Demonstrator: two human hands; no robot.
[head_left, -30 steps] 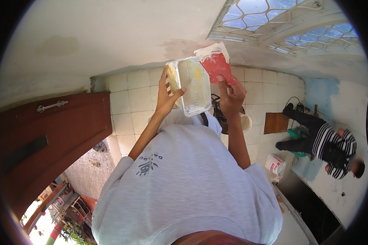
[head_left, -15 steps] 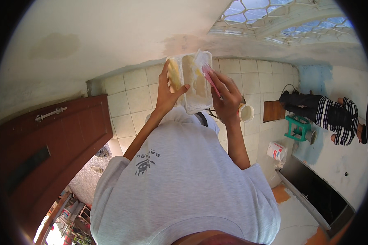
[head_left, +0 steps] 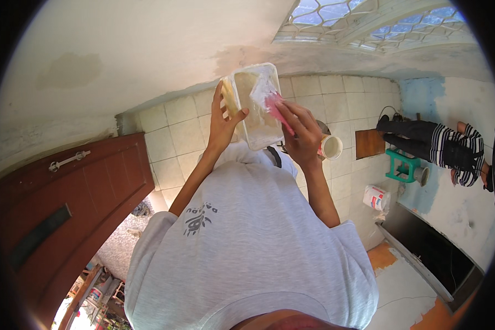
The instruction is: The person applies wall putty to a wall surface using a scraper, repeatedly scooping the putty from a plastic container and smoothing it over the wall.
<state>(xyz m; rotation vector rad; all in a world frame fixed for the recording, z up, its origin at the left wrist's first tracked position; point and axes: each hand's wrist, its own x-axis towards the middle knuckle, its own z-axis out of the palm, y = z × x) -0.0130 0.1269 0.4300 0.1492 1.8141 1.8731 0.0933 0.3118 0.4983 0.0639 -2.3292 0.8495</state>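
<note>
My left hand [head_left: 224, 125] grips the left side of a translucent rectangular plastic tub [head_left: 258, 133], thumb over the rim and fingers along the outer wall. Whitish paste smears its inside. In my right hand [head_left: 304, 132] is a pink putty scraper [head_left: 275, 106], pinched between thumb and fingers. Its blade lies inside the tub, largely covered by white paste. Both hands are held out in front of my chest, close to a patchy wall [head_left: 242, 55].
A white bucket [head_left: 331, 147] stands on the tiled floor [head_left: 187, 124] beyond my right hand. Farther right are a green stool [head_left: 401, 165], a white bag [head_left: 376, 198] and another person [head_left: 451, 148] in a striped top. A brown door [head_left: 82, 203] is at left.
The scraper has moved down and left within the tub, its pink part now turned more broadside. The tub has tilted and shifted slightly. My left hand keeps its hold.
</note>
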